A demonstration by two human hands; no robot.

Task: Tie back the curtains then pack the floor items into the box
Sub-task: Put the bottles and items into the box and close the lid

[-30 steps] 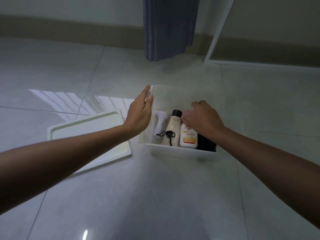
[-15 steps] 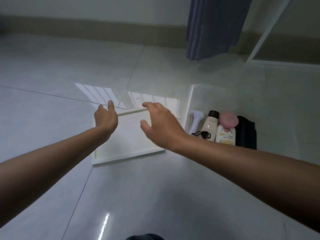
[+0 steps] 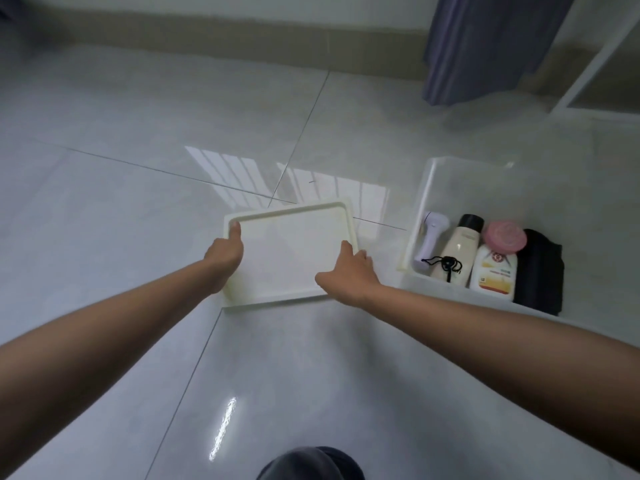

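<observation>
Two hands on the lid: light, stiff, a little slippery

Two hands are placed on the white lid (image 3: 294, 251), which lies flat on the tiled floor (image 3: 138, 168), just left of the clear box (image 3: 424, 202). The left edge is gripped by the left hand (image 3: 223, 254), with the thumb laid over the raised rim. The near right corner is held by the right hand (image 3: 349, 271), its fingers curled round the edge.

The lid is judged to be thin moulded plastic: light, stiff enough to be carried level, and smooth, so some slipping can be expected. The rim is the best place for a hold, at two opposite sides, as is done now.

Inside the box are seen a cream bottle (image 3: 459, 251), a white bottle with pink cap (image 3: 497, 268), a lilac device (image 3: 431, 237) and a dark folded cloth (image 3: 538, 271). The tallest of these must be cleared when the lid is set down.
</observation>
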